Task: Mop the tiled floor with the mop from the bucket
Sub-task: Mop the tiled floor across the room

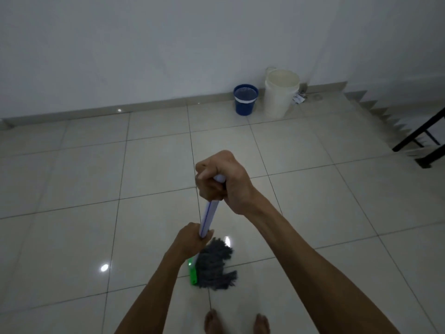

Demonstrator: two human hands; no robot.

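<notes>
A mop with a white, blue-striped handle [209,216] stands almost upright in front of me. Its grey string head [215,263] with a green clamp [193,271] rests on the pale tiled floor [84,174] just ahead of my bare feet. My right hand [220,180] is shut around the top of the handle. My left hand [191,241] grips the handle lower down, just above the mop head. A blue bucket [245,100] holding water stands by the far wall.
A taller white bucket [280,92] stands right of the blue one, with small litter beside it. A staircase with a black railing [423,138] rises at the right. A plain wall and skirting close off the far side. My toes [237,321] show at the bottom edge.
</notes>
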